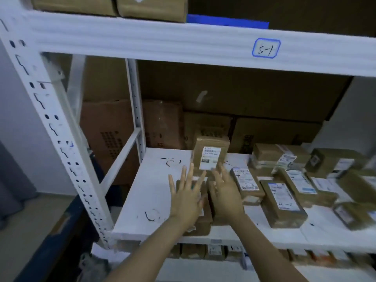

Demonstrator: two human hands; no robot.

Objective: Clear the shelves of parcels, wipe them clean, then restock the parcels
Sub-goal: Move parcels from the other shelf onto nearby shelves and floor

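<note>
Hovering splay-fingered, left hand (186, 197) and right hand (224, 193) grip nothing before the upright, label-forward parcel (210, 153).

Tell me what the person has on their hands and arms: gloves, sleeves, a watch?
Nothing worn shows. The left hand and right hand are gloveless, and both forearms are uncovered to the frame's bottom edge: no sleeve in view. No watch or band at either wrist; rings are too blurred to judge.
</note>
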